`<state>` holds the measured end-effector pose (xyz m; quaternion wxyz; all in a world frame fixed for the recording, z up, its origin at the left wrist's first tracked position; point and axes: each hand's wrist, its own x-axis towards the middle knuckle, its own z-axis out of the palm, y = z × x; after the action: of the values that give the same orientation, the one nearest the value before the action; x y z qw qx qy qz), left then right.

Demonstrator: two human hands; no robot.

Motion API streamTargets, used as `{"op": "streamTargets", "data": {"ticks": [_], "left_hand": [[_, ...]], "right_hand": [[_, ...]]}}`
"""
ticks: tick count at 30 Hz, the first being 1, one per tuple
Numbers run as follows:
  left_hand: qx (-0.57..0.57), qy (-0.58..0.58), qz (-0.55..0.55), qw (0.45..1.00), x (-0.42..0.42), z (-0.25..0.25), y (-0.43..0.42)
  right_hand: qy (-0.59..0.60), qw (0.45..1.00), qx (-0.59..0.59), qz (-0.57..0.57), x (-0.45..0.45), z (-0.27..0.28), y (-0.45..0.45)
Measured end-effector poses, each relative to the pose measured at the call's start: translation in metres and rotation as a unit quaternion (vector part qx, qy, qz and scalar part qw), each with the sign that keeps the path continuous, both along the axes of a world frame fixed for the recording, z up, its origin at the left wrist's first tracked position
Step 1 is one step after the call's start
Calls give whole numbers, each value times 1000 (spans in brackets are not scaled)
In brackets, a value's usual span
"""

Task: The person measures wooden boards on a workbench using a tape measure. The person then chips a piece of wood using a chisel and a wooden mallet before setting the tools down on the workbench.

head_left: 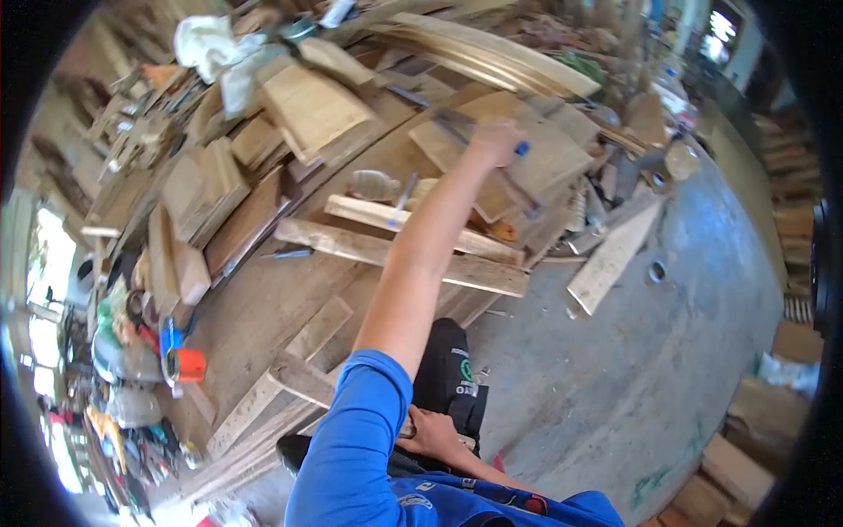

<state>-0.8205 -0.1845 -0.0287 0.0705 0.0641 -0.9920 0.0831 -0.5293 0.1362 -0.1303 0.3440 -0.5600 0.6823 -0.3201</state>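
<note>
My left hand [496, 143] reaches out over the cluttered bench, closed around something with a blue end [522, 148]; the rest of it is blurred and hidden by the fingers. Beneath that hand lie flat boards [549, 145] and a long dark bar [520, 193]. Close to my lap, my right hand [432, 432] is wrapped around a piece of wood [407, 428], mostly covered by the fingers. Under my left forearm, two wooden strips [351, 240] lie across the bench, with a thin metal tool [406, 195] resting against one.
Stacked boards [312, 101] and a white cloth [206, 44] fill the far left. An orange-ended cylinder [186, 364] sits at the left. A plank [615, 259] leans toward the concrete floor [650, 378], where a small ring [656, 271] lies. Wood offcuts [738, 465] are piled at lower right.
</note>
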Motion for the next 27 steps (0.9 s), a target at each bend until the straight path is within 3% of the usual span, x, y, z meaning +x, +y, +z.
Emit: {"op": "streamTargets", "data": {"ticks": [2, 4, 5, 7, 9, 11, 15, 17, 21, 23, 25, 27], "left_hand": [[-49, 48, -69, 995, 8, 1, -3], [15, 162, -162, 973, 34, 15, 3], [16, 154, -155, 976, 48, 26, 10], [-72, 268, -343, 898, 86, 50, 30], [-109, 180, -360, 909, 131, 69, 68], [-107, 82, -283, 950, 174, 60, 102], [87, -120, -159, 976, 241, 31, 130], [117, -109, -117, 980, 264, 12, 142], [157, -89, -47, 982, 299, 26, 154], [176, -68, -10, 982, 319, 55, 157], [286, 106, -6, 952, 350, 81, 154], [353, 344, 39, 869, 393, 83, 149]], "right_hand": [[2, 1000, 4, 4, -2, -2, -3], [-19, 1000, -5, 0, -1, 1, -4], [-24, 1000, -11, -3, -2, -1, -4], [-30, 999, -20, -6, 1, -6, -4], [-30, 999, -26, -18, -2, -8, -4], [-36, 999, -16, -1, -1, -7, -3], [-47, 998, -35, -9, 0, -7, -3], [-37, 999, -26, -14, 2, -5, -4], [-41, 999, 3, -12, 4, -1, -2], [-38, 999, -29, -22, 8, -7, -2], [-11, 997, -63, -35, 10, -9, -3], [-19, 992, -116, -37, 9, -4, -7]]}}
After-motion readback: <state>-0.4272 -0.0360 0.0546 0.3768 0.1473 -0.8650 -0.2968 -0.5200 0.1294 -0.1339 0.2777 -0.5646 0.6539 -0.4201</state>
